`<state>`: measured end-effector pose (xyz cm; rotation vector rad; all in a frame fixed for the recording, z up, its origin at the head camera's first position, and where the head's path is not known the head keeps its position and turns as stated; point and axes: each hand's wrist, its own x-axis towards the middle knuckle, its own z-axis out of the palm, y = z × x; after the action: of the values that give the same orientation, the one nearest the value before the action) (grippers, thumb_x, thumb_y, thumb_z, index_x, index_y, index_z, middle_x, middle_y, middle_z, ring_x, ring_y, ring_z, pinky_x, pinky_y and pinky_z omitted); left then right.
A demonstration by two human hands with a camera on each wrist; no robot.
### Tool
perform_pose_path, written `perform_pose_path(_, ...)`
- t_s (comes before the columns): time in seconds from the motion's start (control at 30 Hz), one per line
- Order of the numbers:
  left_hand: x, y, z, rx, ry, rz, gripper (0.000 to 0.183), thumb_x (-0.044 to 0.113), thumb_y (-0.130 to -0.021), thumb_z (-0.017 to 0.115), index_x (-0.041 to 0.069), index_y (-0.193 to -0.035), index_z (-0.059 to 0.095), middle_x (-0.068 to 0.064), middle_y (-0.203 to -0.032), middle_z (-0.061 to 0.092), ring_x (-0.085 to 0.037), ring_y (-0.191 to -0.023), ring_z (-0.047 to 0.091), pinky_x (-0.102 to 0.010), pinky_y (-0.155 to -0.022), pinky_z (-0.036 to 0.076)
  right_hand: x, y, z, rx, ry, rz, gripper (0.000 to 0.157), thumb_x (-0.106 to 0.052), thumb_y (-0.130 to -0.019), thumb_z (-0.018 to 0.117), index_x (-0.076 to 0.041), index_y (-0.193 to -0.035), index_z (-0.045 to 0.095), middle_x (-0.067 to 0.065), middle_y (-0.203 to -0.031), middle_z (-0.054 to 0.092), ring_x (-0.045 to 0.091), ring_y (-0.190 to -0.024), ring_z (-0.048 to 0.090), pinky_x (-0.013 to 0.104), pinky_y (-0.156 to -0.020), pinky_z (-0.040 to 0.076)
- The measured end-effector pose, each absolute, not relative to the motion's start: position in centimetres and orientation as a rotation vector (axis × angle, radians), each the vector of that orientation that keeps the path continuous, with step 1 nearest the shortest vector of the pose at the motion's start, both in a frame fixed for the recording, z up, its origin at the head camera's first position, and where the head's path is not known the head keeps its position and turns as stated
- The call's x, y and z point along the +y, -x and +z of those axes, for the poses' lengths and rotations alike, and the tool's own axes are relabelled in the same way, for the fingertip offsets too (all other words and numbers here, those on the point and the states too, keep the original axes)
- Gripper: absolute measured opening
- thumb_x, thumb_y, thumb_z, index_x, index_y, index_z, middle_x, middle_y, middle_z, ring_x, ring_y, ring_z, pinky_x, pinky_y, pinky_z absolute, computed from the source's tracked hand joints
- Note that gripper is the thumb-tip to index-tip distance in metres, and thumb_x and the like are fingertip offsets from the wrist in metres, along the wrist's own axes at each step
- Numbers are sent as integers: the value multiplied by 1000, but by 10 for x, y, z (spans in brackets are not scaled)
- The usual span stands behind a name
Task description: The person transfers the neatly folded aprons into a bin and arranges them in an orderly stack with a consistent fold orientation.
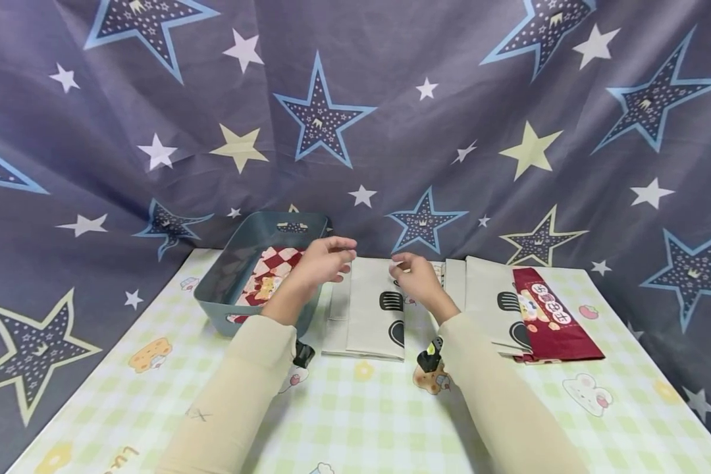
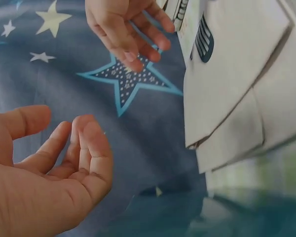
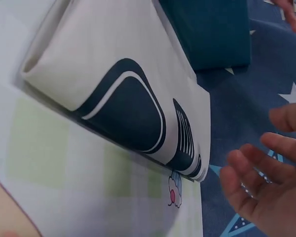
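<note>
A folded cream cloth (image 1: 367, 283) printed with black kitchen utensils lies on the table between my two hands. My left hand (image 1: 322, 262) hovers by its far left side, fingers loosely bent and nothing in them. Across from it, my right hand (image 1: 419, 282) is held over the cloth's right side, also with nothing in its fingers. In the left wrist view the two hands face each other beside the cloth (image 2: 232, 64). The right wrist view shows the right hand (image 3: 271, 182) apart from the cloth's far end.
Left of the cloth stands a blue-green plastic basket (image 1: 216, 293) with a red-and-white checked cloth (image 1: 266, 276) inside. To the right lie another folded cream cloth (image 1: 486, 286) and a dark red printed cloth (image 1: 577, 339). A star-patterned curtain (image 1: 391, 178) hangs behind the table.
</note>
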<state>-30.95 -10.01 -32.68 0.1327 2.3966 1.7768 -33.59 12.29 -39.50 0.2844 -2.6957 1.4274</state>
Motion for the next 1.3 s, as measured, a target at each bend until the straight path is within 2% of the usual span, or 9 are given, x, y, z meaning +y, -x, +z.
perform_pose_path(0.27, -87, 314, -360, 2303, -59, 1842, 36, 20, -103, 59, 10, -137, 62, -15, -135, 62, -26, -103, 64, -49, -95, 54, 133, 331, -406, -2710, -239, 1548, 40, -22, -104, 57, -2, -139, 59, 21, -124, 67, 33, -83, 66, 36, -65, 56)
perform_pose_path(0.43, -84, 321, -383, 2316, -16, 1829, 36, 18, -102, 57, 7, -136, 61, -14, -132, 62, -27, -99, 63, -42, -85, 55, 136, 329, -411, -2709, -161, 1720, 43, -21, -104, 58, 2, -140, 55, 17, -89, 68, 21, -64, 58, 30, -59, 51)
perform_pose_path(0.5, -83, 323, -391, 2322, 1, 1831, 36, 17, -102, 58, 6, -136, 62, -13, -127, 63, -27, -95, 63, -36, -76, 55, 137, 328, -412, -2711, -124, 1813, 47, -22, -104, 58, 3, -143, 51, 12, -77, 62, 17, -63, 55, 32, -60, 50)
perform_pose_path(0.6, -81, 324, -399, 2324, 24, 1843, 36, 17, -101, 60, 6, -135, 63, -11, -121, 63, -24, -88, 62, -31, -70, 52, 139, 327, -413, -2715, -70, 1899, 49, -24, -105, 59, 2, -145, 49, 7, -71, 56, 16, -64, 54, 36, -64, 53)
perform_pose_path(0.67, -79, 323, -402, 2321, 29, 1850, 37, 18, -101, 60, 7, -135, 63, -10, -118, 62, -24, -88, 62, -33, -74, 53, 140, 324, -414, -2715, -31, 1915, 47, -25, -105, 59, 0, -144, 51, 9, -79, 60, 17, -69, 56, 39, -69, 57)
perform_pose_path(0.77, -77, 321, -406, 2323, 39, 1849, 38, 19, -102, 59, 6, -137, 62, -10, -118, 62, -26, -93, 62, -38, -79, 54, 141, 320, -417, -2723, 15, 1929, 42, -27, -105, 57, -5, -141, 56, 15, -109, 67, 23, -89, 65, 40, -78, 60)
perform_pose_path(0.9, -74, 320, -409, 2293, 52, 1876, 39, 19, -103, 57, 4, -138, 60, -10, -117, 62, -27, -95, 61, -40, -83, 53, 143, 319, -420, -2705, 58, 1991, 42, -29, -106, 56, -8, -142, 57, 17, -143, 55, 34, -117, 63, 41, -84, 60)
perform_pose_path(1.1, -73, 322, -414, 2222, 97, 1953, 38, 15, -103, 52, 3, -138, 60, -11, -115, 63, -23, -89, 60, -36, -77, 52, 144, 321, -423, -2635, 99, 2103, 43, -27, -105, 56, -4, -142, 55, 21, -133, 59, 33, -112, 65, 42, -84, 60)
perform_pose_path(1.3, -74, 327, -423, 2293, 132, 1916, 39, 17, -102, 56, 4, -138, 61, -15, -110, 64, -21, -85, 60, -32, -73, 51, 141, 323, -424, -2587, 128, 2161, 42, -25, -105, 57, -3, -141, 57, 19, -119, 63, 30, -103, 67, 41, -82, 61)
